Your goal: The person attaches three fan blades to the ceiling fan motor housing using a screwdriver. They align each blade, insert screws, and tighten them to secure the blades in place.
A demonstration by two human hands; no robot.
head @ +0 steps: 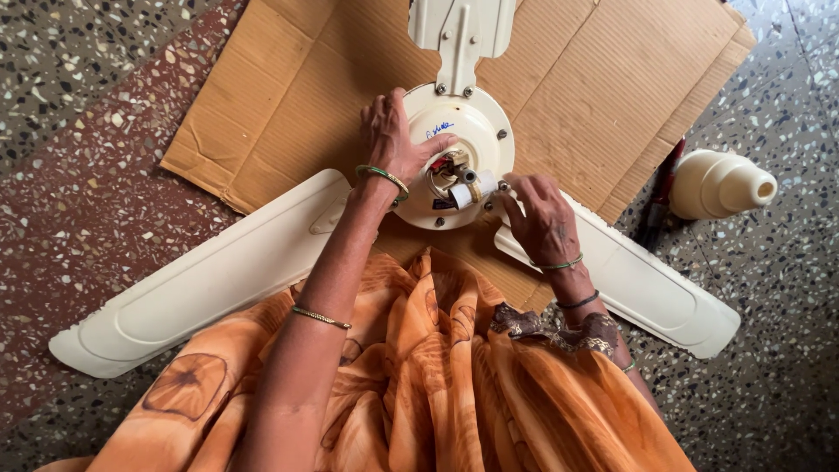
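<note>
Ceiling fan motor hub [454, 131] flat on cardboard sheet [603, 87] on the floor, both hands at its centre.

Left hand [393, 140] palm down, fingers spread, pressing hub steady; right hand [537, 218] pinching small white capacitor [472, 188] at hub middle. Blades [201, 280] splayed near left and right; cream canopy cup [721, 183] lying far right.

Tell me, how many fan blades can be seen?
3. One blade lies to the lower left, one blade to the lower right, and one blade points up, cut off by the top edge. None seems hidden.
</note>
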